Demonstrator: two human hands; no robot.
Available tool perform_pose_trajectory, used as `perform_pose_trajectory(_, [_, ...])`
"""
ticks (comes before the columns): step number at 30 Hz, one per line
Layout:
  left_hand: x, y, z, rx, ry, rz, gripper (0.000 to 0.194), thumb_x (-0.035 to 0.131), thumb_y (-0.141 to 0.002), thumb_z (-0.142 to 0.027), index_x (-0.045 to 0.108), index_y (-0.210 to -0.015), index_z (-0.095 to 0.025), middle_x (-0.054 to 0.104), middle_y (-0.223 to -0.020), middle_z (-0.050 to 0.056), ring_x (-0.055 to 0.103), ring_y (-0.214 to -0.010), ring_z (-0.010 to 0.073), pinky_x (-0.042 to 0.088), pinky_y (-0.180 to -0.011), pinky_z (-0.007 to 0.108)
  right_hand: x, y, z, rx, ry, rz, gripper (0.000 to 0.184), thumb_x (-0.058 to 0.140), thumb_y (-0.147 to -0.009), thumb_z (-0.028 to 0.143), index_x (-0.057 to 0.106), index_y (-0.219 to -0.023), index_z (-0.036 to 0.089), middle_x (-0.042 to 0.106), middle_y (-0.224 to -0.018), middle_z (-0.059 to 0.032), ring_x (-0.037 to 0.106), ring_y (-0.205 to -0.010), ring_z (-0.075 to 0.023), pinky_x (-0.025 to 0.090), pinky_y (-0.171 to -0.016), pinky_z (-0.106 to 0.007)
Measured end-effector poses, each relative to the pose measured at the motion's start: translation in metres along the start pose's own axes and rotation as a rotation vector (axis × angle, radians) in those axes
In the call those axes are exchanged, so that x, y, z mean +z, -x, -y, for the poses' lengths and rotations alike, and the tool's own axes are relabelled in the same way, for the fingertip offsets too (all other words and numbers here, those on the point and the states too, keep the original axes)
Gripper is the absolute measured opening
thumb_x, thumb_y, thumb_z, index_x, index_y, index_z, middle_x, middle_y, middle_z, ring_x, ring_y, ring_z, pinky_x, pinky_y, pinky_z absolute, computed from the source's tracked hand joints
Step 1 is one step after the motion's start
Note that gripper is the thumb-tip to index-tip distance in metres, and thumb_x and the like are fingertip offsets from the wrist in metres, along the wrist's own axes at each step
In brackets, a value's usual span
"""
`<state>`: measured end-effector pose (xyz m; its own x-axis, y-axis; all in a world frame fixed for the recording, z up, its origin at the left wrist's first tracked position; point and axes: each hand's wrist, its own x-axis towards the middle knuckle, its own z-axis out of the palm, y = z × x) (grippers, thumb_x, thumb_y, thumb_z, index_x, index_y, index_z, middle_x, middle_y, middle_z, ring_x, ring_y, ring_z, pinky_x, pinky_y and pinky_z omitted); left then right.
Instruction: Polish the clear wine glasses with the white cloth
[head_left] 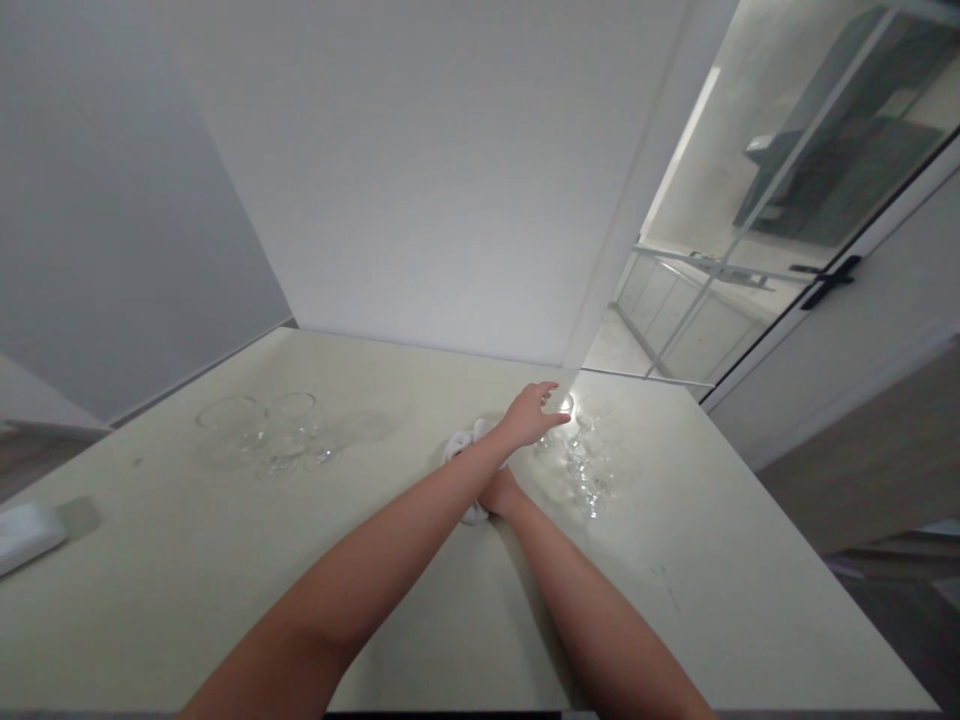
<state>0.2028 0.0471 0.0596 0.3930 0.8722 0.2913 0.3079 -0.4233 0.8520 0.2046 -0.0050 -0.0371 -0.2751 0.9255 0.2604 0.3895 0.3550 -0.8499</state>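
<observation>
The left forearm (420,510) crosses above the right hand (496,490), which is at a crumpled white cloth (459,443). The left hand (531,414) spreads its fingers beside clear glassware (586,465); more glasses (294,425) stand leftward on the bench (420,640).

On the bench (442,640), glasses (291,425) stand left of the cloth (459,443), seemingly more glassware (585,470) right; a pack (28,532) lies far left.

Indoors, kind unclear — white wall (420,180), table (150,600), door handle (831,282)
</observation>
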Motion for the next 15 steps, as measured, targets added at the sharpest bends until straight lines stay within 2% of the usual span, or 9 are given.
perform_pose_trajectory(2, [0.004, -0.002, 0.001, -0.012, -0.004, 0.0, 0.063, 0.081, -0.071, -0.027, 0.058, -0.128, -0.017, 0.063, -0.119, 0.013, 0.065, -0.101, 0.023, 0.052, -0.092, 0.038, 0.0, -0.002, 0.0, -0.015, 0.004, 0.035, 0.023, 0.069, -0.079, 0.041, 0.073, -0.098, 0.028, 0.071, -0.122, -0.0062, 0.053, -0.131, -0.0301, 0.026, -0.12, -0.046])
perform_pose_trajectory(6, [0.008, -0.006, 0.002, -0.019, -0.001, 0.004, 0.066, 0.081, -0.071, -0.029, 0.057, -0.131, -0.016, 0.062, -0.121, 0.015, 0.065, -0.103, 0.0247, 0.052, -0.092, 0.039, 0.0, -0.001, -0.003, -0.011, -0.126, -0.026, 0.025, 0.069, -0.078, 0.033, 0.074, -0.102, 0.032, 0.071, -0.122, -0.0029, 0.056, -0.128, -0.0299, 0.021, -0.122, -0.046])
perform_pose_trajectory(11, [0.012, -0.007, 0.003, -0.023, 0.012, -0.004, 0.067, 0.082, -0.07, -0.03, 0.056, -0.131, -0.017, 0.062, -0.121, 0.015, 0.065, -0.102, 0.0246, 0.051, -0.092, 0.041, 0.001, 0.0, -0.008, 0.032, -0.194, -0.046, 0.034, 0.072, -0.075, 0.039, 0.071, -0.108, 0.035, 0.065, -0.133, 0.0036, 0.048, -0.136, -0.0272, 0.018, -0.124, -0.043])
perform_pose_trajectory(15, [0.016, -0.004, 0.002, -0.062, 0.077, 0.0, 0.077, 0.085, -0.067, -0.033, 0.052, -0.134, -0.016, 0.061, -0.123, 0.018, 0.064, -0.106, 0.0269, 0.051, -0.093, 0.042, 0.0, -0.001, -0.01, 0.028, -0.189, -0.048, 0.032, 0.071, -0.075, 0.04, 0.071, -0.107, 0.035, 0.066, -0.131, 0.0032, 0.047, -0.136, -0.0276, 0.02, -0.123, -0.042])
